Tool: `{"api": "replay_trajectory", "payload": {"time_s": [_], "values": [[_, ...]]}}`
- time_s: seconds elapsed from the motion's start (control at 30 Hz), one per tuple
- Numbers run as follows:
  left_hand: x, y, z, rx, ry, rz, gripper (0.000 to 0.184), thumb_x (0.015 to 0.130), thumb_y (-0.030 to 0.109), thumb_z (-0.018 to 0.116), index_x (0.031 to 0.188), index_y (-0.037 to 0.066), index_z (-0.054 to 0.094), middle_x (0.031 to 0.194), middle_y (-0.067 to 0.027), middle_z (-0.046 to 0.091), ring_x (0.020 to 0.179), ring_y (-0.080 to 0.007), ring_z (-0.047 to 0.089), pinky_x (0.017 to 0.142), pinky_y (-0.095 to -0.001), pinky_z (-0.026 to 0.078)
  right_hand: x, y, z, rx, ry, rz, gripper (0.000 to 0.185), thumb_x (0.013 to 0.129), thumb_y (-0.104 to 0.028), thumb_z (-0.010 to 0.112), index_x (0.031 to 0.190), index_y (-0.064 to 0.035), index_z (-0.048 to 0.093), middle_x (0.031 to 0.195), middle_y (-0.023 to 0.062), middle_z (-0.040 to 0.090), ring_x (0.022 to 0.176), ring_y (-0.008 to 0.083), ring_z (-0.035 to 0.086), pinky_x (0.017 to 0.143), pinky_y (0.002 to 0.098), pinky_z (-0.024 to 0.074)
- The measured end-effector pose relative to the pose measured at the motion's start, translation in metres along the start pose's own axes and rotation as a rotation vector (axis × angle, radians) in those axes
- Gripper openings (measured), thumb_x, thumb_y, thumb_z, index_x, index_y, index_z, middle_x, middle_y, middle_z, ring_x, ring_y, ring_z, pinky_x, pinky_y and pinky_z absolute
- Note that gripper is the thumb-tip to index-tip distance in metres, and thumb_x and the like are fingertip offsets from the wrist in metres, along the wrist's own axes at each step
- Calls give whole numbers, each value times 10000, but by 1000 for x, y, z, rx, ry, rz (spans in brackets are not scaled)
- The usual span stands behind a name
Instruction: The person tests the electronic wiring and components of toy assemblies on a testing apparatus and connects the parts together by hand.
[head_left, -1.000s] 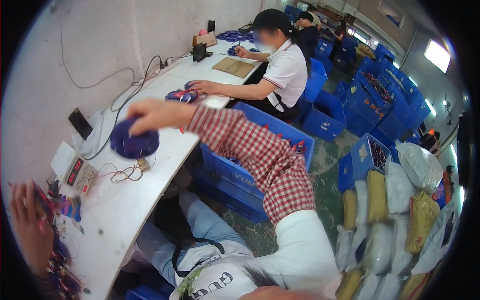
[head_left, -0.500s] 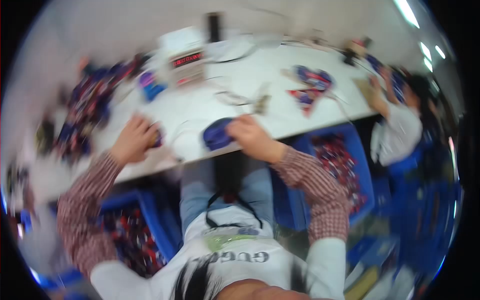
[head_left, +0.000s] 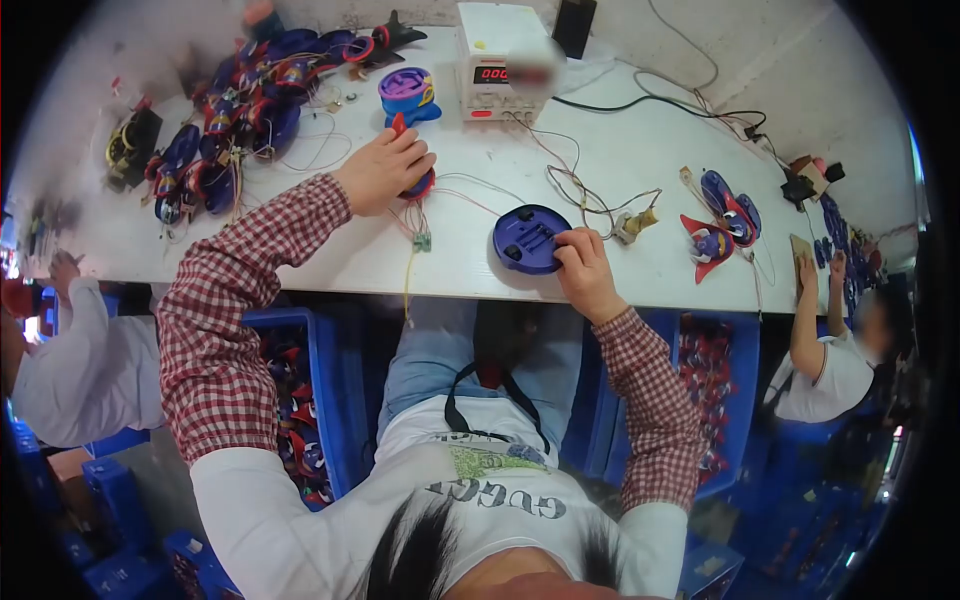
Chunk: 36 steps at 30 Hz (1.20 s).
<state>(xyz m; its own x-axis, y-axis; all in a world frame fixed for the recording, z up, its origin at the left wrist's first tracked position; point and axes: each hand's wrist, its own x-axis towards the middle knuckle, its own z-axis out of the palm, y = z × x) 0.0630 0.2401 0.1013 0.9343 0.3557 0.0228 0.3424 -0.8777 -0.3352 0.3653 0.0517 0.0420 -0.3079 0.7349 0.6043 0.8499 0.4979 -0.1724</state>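
Note:
My left hand (head_left: 385, 172) is closed over a red and purple toy part (head_left: 420, 187), mostly hidden under the fingers. Thin wires run from this part to a small green circuit board (head_left: 422, 242), and a yellow wire hangs over the table's front edge. More thin wires reach toward a round purple plastic base (head_left: 520, 235), which shows battery slots. My right hand (head_left: 588, 272) pinches the right rim of that base between thumb and fingers, at the table's front.
A power supply (head_left: 480, 100) stands at the back, beside a purple and blue round part (head_left: 407, 95). Wired toy parts (head_left: 235, 120) pile up on the left. Another toy assembly (head_left: 722, 225) lies right. Blue bins (head_left: 335, 400) flank my legs; people work at both sides.
The view has shifted and sharpened. My left hand has moved farther back on the table with the toy part. My right hand stays on the purple base's rim.

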Motion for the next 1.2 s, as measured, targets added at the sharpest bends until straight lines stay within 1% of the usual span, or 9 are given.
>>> {"api": "replay_trajectory", "payload": {"time_s": [0.13, 0.3, 0.5, 0.73, 0.8, 0.9, 0.97, 1.03, 1.2], "values": [[0, -10, 8, 21, 99, 64, 550, 755, 104, 646, 1269, 86, 451, 1254, -102, 463, 1234, -284, 381, 1006, -375, 306, 9, -23, -11, -243, -56, -17, 191, 730, -36, 678, 878, -63, 561, 958, 81, 545, 856, 239, 508, 813, 356, 412], [2, -8, 12, 33, 32, 83, 668, 771, 108, 647, 1383, 120, 380, 1421, -93, 371, 1338, -274, 304, 1053, -376, 280, 9, -52, -4, -184, -205, -10, 205, 752, -131, 706, 879, -76, 556, 898, 74, 511, 780, 216, 475, 766, 351, 379], [10, 7, 14, 11, 92, 83, 653, 795, 82, 610, 1398, 127, 364, 1465, -91, 332, 1354, -273, 295, 1078, -381, 267, 19, -60, 29, -207, -197, 77, 250, 765, -188, 717, 930, -68, 571, 905, 79, 503, 777, 215, 483, 759, 346, 386], [9, 19, -5, -88, 133, 99, 639, 774, 67, 612, 1373, 99, 393, 1424, -119, 364, 1328, -282, 326, 1055, -380, 282, 15, -46, -7, 110, 56, 85, 333, 757, -159, 745, 1007, -33, 565, 954, 104, 519, 817, 226, 518, 712, 296, 430], [12, 24, -8, -141, 237, 90, 649, 741, 50, 630, 1351, 80, 409, 1397, -132, 382, 1307, -283, 345, 1017, -370, 310, -5, -29, -27, 274, 183, 331, 346, 776, -113, 732, 1050, -30, 538, 973, 92, 510, 790, 191, 495, 676, 267, 433], [7, 50, -29, -171, 350, -5, 616, 733, 67, 631, 1319, 56, 440, 1327, -142, 442, 1288, -288, 383, 995, -375, 348, -34, 6, -52, 304, 288, 711, 446, 799, -98, 713, 1163, -10, 470, 1043, 97, 487, 746, 131, 440, 675, 244, 431], [-1, 81, -34, -508, 329, -228, 562, 760, 106, 638, 1289, 35, 465, 1240, -140, 499, 1172, -283, 497, 923, -350, 427, -36, 28, -60, 320, 374, 852, 509, 804, -135, 721, 1207, 1, 441, 1087, 118, 479, 745, 121, 440, 671, 229, 428], [9, 115, -43, -838, 223, -462, 493, 819, 182, 622, 1261, 13, 485, 1160, -156, 561, 997, -270, 594, 810, -332, 486, -27, 44, -65, 235, 287, 844, 535, 814, -171, 721, 1231, 9, 439, 1173, 150, 458, 765, 111, 439, 675, 214, 429], [38, 153, -11, -731, 283, -617, 390, 872, 238, 580, 1179, 7, 515, 1073, -176, 612, 828, -289, 630, 693, -346, 500, -5, 64, -58, 308, 181, 903, 422, 829, -186, 706, 1146, 29, 528, 1064, 137, 562, 701, 102, 469, 617, 206, 439]]}}
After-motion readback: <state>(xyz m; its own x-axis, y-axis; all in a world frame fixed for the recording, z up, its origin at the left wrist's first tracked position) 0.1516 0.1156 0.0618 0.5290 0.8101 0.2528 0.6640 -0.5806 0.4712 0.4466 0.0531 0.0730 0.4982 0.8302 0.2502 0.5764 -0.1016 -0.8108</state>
